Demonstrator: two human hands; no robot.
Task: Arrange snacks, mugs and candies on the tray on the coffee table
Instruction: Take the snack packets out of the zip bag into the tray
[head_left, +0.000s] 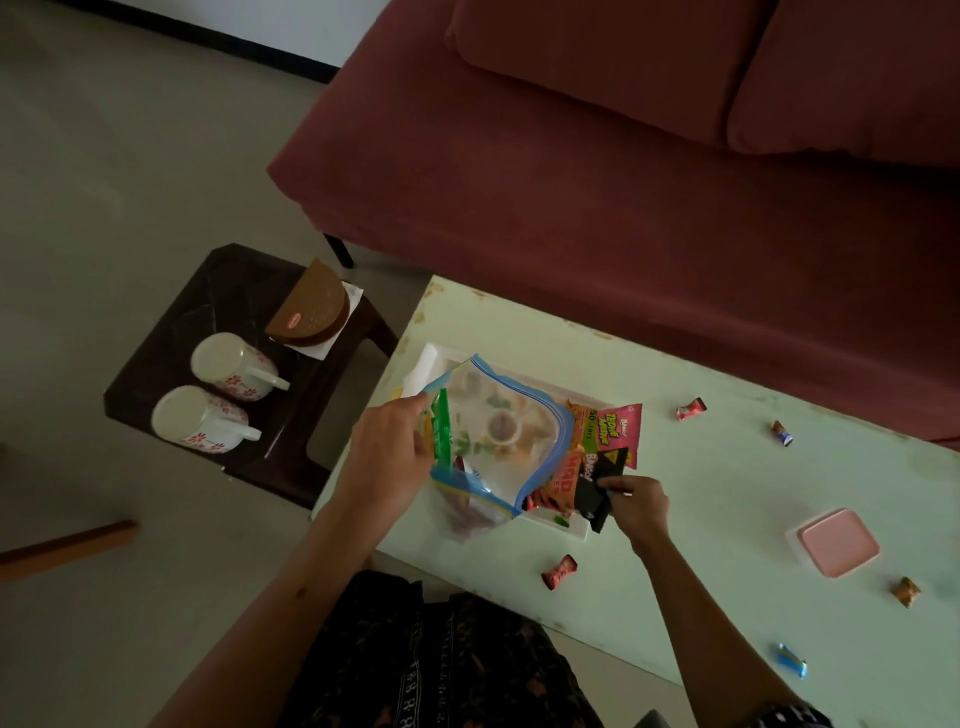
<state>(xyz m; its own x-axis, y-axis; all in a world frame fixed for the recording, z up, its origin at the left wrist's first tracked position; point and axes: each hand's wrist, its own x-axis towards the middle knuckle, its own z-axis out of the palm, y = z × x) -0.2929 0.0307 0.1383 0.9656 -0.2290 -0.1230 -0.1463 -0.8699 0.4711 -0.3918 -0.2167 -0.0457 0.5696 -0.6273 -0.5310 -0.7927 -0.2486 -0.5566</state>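
A white tray (558, 524) lies on the pale green coffee table (727, 509). My left hand (387, 452) grips the rim of a clear zip bag (498, 436) with a blue seal, held over the tray, along with a green packet (442, 428). My right hand (636, 506) pinches a black snack packet (602, 480) at the tray's right end, beside an orange packet (563, 483) and a pink one (618, 423). Two white floral mugs (234, 366) (200, 418) lie on their sides on a dark stool (228, 291). Wrapped candies (560, 571) (691, 409) (782, 433) are scattered on the table.
A pink-lidded box (836, 543) sits at the table's right, with a brown candy (906, 591) and a blue candy (792, 661) near it. A brown half-round box (311, 306) is on the stool. A maroon sofa (623, 156) stands behind the table.
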